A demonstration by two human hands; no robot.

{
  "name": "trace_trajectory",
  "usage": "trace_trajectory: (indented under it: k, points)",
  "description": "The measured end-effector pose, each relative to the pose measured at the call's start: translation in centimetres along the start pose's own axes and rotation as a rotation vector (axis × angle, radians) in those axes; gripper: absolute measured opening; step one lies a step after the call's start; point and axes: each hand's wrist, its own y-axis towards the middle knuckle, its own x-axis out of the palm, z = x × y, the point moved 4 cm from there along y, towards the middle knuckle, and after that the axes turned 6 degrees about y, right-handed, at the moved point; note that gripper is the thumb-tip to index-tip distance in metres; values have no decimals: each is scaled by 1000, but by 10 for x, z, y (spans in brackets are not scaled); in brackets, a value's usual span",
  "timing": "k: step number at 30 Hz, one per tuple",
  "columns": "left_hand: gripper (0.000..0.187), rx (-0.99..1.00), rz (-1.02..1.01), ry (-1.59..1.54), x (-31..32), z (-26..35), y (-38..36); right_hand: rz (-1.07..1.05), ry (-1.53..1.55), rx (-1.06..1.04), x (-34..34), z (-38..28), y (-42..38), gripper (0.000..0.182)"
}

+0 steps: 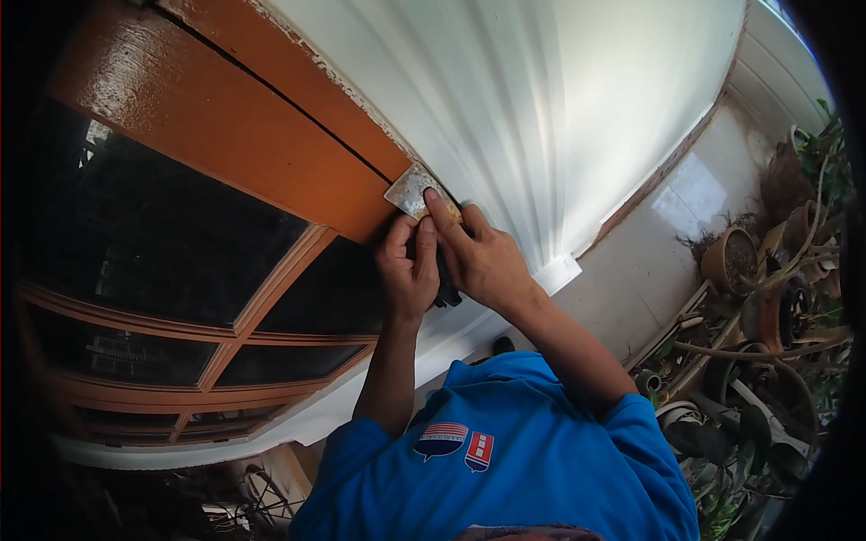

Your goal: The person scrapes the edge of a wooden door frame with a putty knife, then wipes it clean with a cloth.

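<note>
A putty knife (408, 193) with a worn, stained metal blade lies against the edge of the orange-brown wooden frame (271, 144). My right hand (487, 257) is closed around it, with the index finger pressed on the blade. Part of a dark handle (446, 287) shows below, between the hands. My left hand (406, 275) is closed too, its thumb and fingertips pinching at the blade's lower edge. Beside the blade, the frame meets a white fluted wall moulding (478, 117) along a rough, chipped paint line.
Dark glass panes (180, 225) with wooden bars fill the left side. A white ledge (564, 272) juts out at the moulding's foot. Potted plants (729, 257) and clutter stand on the right beside a pale tiled floor (622, 288). A bicycle wheel-like shape (266, 491) shows at lower left.
</note>
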Motion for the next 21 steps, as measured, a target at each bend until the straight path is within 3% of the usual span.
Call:
trace_trajectory:
  k: [18,21]
  points:
    - [17,44,-22,23,-7,-1,4,-18,-22,-13,1,-6,6,65]
    - [16,35,49,-30,-11,9,11,-7,-24,-18,-6,-15,16,65]
